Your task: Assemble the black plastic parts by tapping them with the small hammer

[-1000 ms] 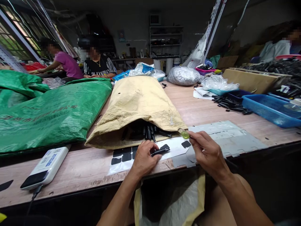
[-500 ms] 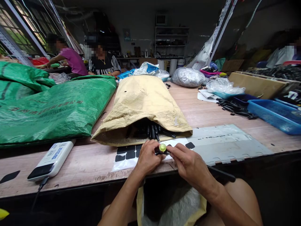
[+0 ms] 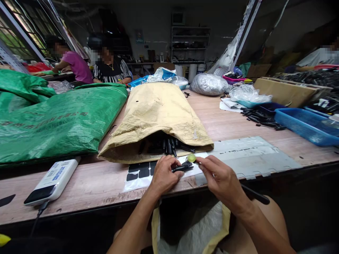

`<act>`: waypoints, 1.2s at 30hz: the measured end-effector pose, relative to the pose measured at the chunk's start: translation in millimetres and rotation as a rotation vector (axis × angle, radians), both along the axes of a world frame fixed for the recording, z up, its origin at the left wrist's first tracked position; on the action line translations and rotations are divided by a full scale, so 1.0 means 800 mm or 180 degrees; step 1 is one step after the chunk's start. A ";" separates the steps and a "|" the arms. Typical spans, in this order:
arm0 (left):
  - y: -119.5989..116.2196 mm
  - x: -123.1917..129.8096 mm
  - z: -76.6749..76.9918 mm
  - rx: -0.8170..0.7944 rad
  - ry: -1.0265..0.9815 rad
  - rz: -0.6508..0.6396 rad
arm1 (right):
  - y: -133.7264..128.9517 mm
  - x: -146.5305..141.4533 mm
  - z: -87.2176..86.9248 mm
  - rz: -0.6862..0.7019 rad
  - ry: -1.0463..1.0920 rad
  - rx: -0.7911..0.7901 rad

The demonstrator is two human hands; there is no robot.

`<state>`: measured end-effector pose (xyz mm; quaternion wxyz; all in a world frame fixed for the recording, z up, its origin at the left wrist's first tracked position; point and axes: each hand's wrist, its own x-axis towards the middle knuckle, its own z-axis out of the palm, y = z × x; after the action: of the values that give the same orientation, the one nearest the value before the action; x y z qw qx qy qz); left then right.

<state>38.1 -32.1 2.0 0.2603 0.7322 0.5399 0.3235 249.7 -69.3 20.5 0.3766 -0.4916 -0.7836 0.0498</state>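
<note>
My left hand (image 3: pixel 164 175) is closed on a slim black pen-like part (image 3: pixel 184 167), which points to the right over the table's front edge. My right hand (image 3: pixel 221 176) pinches a small piece with a round yellow-green top (image 3: pixel 191 158) between thumb and fingertips, just above and apart from the black part's right end. Beneath the hands lies a white sheet with black rounded stickers (image 3: pixel 144 170). Behind it, the mouth of a tan paper sack (image 3: pixel 161 106) gapes toward me, with several black parts (image 3: pixel 169 145) inside.
On the left are a green woven sack (image 3: pixel 63 120) and a white power bank (image 3: pixel 53 181) with a cable. A grey plate (image 3: pixel 246 158) and a blue tray (image 3: pixel 304 123) lie to the right. An open bag (image 3: pixel 188 233) hangs at my lap. Co-workers sit across the room.
My right hand has moved slightly right and up, taking the yellow-green-topped piece away from the black part. The black part now shows more fully in my left hand. The view has shifted a little.
</note>
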 end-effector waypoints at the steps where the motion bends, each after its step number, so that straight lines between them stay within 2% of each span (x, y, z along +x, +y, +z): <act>1: 0.000 0.000 0.000 -0.0009 0.0007 -0.0007 | 0.003 0.005 0.002 -0.0072 0.0113 0.0071; 3: 0.000 0.000 0.001 -0.0038 0.0009 -0.0016 | 0.012 0.021 0.004 -0.0266 0.0227 0.0190; 6: 0.000 -0.002 0.003 -0.0081 -0.0012 -0.0015 | 0.028 0.054 -0.002 -0.0729 0.0017 0.0275; 9: 0.000 -0.003 0.004 -0.0104 -0.0043 -0.0061 | 0.046 0.088 -0.022 -0.1208 -0.0427 0.0327; 12: -0.001 -0.004 0.005 -0.0098 -0.0068 -0.0128 | 0.058 0.108 -0.044 -0.1312 -0.0729 0.0377; 17: -0.001 -0.006 0.005 -0.0070 -0.0044 -0.0201 | 0.061 0.109 -0.060 -0.1405 -0.0756 0.0274; 21: 0.000 -0.008 0.003 -0.0064 -0.0009 -0.0256 | 0.060 0.104 -0.060 -0.1534 -0.0781 0.0218; 36: -0.002 -0.007 0.002 0.0007 0.0070 -0.0315 | 0.059 0.104 -0.062 -0.1512 -0.0820 0.0263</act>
<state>32.8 -33.7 3.9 0.2692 0.7618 0.5056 0.3028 332.8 -22.5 -28.7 0.2947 -0.6482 -0.6891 -0.1349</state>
